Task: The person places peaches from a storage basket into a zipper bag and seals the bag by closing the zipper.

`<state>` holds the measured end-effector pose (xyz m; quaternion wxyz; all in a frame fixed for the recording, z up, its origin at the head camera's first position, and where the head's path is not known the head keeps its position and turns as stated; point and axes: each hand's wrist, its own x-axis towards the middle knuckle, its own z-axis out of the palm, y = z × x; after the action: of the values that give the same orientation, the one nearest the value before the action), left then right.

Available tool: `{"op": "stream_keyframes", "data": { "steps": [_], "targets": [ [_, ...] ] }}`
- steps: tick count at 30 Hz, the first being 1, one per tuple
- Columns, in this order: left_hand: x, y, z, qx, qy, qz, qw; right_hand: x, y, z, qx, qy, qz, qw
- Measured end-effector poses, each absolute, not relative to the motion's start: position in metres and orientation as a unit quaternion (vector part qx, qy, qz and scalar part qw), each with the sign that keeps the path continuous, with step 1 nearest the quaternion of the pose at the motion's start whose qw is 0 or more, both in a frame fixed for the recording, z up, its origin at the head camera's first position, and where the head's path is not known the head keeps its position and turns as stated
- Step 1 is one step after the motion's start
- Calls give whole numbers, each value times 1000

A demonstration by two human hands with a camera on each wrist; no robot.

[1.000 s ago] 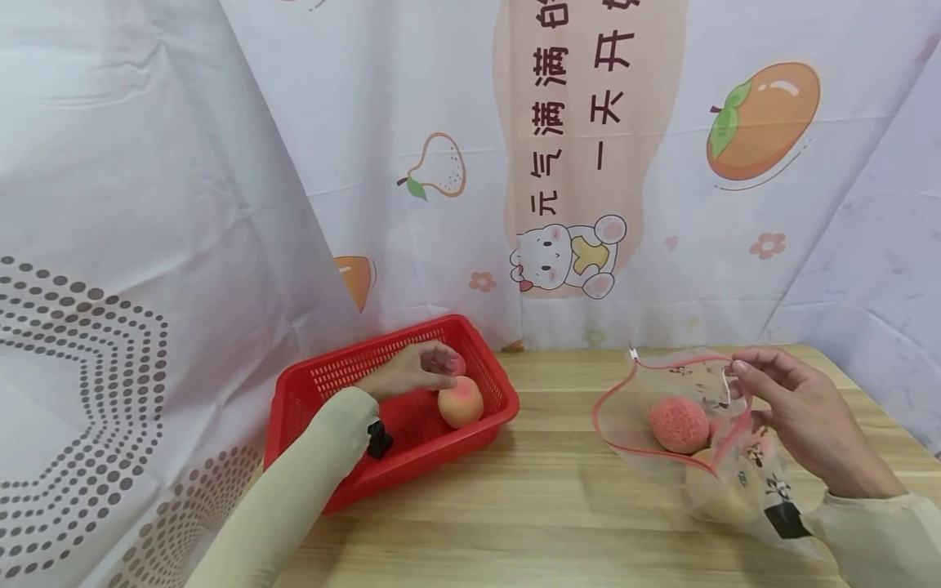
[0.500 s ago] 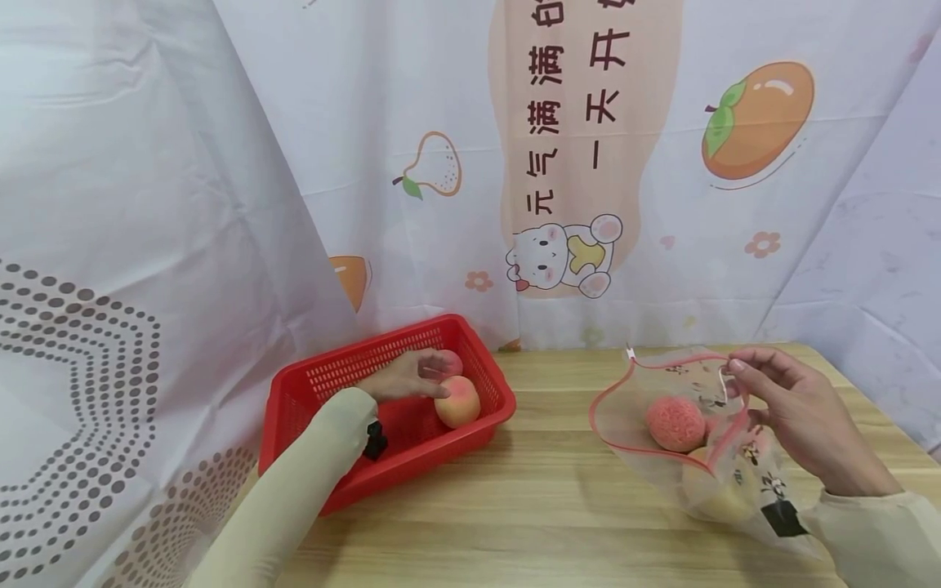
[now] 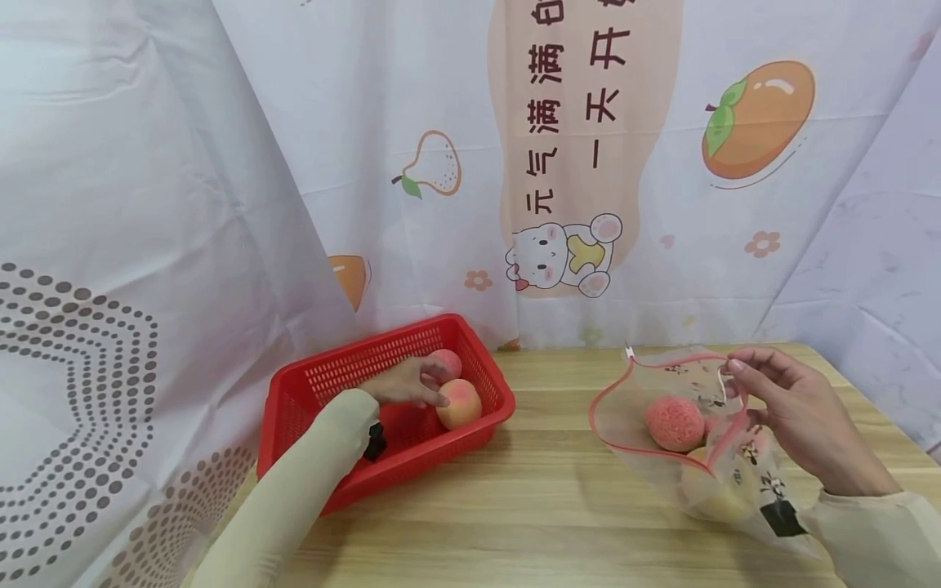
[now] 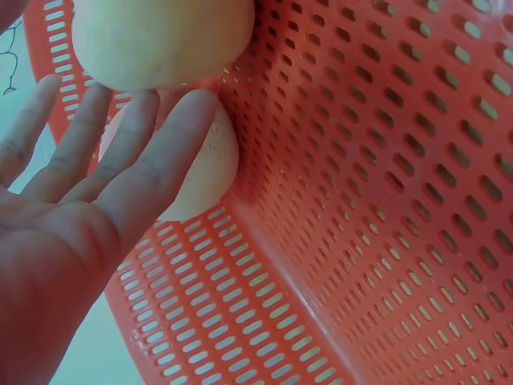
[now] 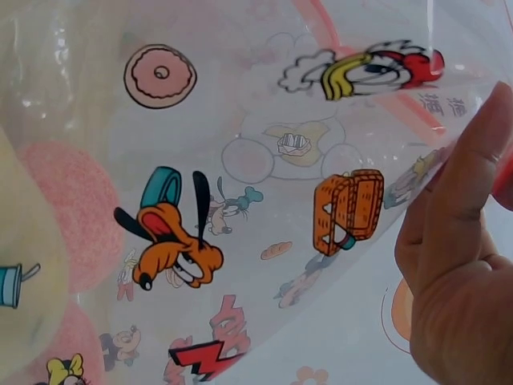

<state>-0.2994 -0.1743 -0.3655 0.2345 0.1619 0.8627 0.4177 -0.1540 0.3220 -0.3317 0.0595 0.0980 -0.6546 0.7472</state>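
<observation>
In the red basket, my left hand (image 3: 404, 381) is beside a yellow-pink peach (image 3: 460, 405), its thumb at the peach's near side. A pinker round fruit (image 3: 447, 365) lies just behind, by the fingers. The left wrist view has the fingers (image 4: 152, 172) extended, their tips close to the pale underside of one fruit (image 4: 164, 40) and in front of another (image 4: 212, 172); contact is hard to tell. My right hand (image 3: 797, 408) pinches the pink rim of a clear zip bag (image 3: 647, 457) printed with cartoons. Inside the bag are a textured pink ball-like fruit (image 3: 675, 423) and a yellowish one (image 3: 716, 490).
The red basket (image 3: 412, 474) stands on the left of the wooden table (image 3: 544, 490). Its slotted wall (image 4: 385, 160) rises close to the left hand. A white zip slider (image 3: 629, 353) sits at the bag's far corner. A printed curtain (image 3: 456, 245) hangs behind the table.
My left hand has drawn back slightly from the pinker fruit and lowered toward the nearer peach, uncovering more of the pinker one. The right hand keeps its hold on the bag.
</observation>
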Motion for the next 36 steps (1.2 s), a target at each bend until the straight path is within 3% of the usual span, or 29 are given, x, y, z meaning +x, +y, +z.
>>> {"op": "stream_keyframes", "data": {
  "steps": [19, 31, 36],
  "targets": [
    [-299, -155, -368, 225, 860, 338, 311, -154, 321, -333, 94, -662, 742, 56],
    [-317, -158, -388, 298, 861, 292, 292, -153, 322, -335, 98, -657, 745, 58],
    [-310, -159, -376, 283, 861, 319, 276, -154, 322, -335, 102, -656, 746, 61]
  ]
}}
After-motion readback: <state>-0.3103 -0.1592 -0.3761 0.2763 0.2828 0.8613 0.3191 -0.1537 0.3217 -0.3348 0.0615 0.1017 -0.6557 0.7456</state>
